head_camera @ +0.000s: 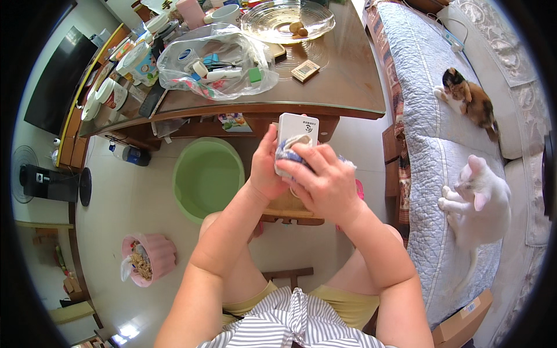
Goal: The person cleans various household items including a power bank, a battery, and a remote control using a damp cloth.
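My left hand [266, 174] grips a flat white plastic device [300, 124] from its left side, above my lap. The device has rounded corners and bears a printed mark and small writing. My right hand [326, 178] presses a bunched white and blue cloth [287, 150] onto its lower face. A corner of the cloth sticks out to the right of my fingers. Beneath my hands is a wooden stool or drawer front [291, 213], mostly covered by them. The device's underside is hidden.
A glass-topped table [348, 82] ahead holds a clear plastic bag of small items [217, 65], a glass plate [261, 26] and a matchbox-like box [305, 70]. A green basin [209, 182] and pink bin [161, 256] stand left. Two cats, calico [474, 100] and white [487, 204], rest on the sofa.
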Tool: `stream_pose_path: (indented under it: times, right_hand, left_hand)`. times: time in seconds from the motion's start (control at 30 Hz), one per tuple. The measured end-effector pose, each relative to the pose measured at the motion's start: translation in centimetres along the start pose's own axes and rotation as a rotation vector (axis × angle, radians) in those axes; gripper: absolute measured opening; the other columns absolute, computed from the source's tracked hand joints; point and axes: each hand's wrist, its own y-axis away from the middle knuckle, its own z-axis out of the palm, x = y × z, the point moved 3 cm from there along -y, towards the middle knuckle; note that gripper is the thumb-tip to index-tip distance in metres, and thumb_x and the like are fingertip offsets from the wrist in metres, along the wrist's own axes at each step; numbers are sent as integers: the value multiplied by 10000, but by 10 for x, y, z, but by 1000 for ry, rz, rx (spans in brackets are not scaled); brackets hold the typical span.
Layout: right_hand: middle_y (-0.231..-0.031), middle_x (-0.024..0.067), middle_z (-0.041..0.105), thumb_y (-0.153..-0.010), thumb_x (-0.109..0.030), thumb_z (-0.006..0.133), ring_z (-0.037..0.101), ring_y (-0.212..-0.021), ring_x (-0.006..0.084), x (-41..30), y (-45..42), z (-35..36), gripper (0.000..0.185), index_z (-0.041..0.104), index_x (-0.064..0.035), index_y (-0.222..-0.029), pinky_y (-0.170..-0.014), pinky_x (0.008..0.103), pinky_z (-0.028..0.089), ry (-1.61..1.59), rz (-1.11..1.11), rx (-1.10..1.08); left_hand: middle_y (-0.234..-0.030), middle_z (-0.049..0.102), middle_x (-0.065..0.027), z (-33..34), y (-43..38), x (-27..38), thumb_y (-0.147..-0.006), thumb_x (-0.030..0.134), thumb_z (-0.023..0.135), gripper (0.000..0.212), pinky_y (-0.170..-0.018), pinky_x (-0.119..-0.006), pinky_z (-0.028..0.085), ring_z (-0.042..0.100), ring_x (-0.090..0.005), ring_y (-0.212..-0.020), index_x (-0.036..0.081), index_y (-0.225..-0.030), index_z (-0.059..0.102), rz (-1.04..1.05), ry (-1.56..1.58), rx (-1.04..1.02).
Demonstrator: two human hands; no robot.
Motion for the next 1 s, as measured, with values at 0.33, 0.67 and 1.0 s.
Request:
stream_pose_path:
  times: [0.33,0.67,1.0]
  right_hand:
    - [-1010,21,600,-777,-186,649,577,-857,238,9,0,11,180,667,-130,-947,-625,341,530,84,129,28]
    - [-959,18,606,-737,-152,637,580,-818,223,3,-1,18,84,654,-130,-817,-609,338,531,90,61,63]
    - [-997,8,610,-733,-174,678,589,-844,230,-1,1,18,214,675,-174,-947,-685,361,534,55,82,-43]
  left_hand:
    - [-1205,573,-77,-6,-2,-10,-989,389,315,452,-982,-407,423,548,-231,-1119,88,-1279,487,-55,-21,54]
    - [-1194,586,-54,-7,0,-3,-991,385,310,435,-945,-383,454,576,-190,-1075,107,-1259,509,-86,-59,118]
    - [-1125,615,-72,-8,2,1,-977,439,323,470,-914,-396,460,585,-232,-1035,92,-1200,549,-108,-60,230]
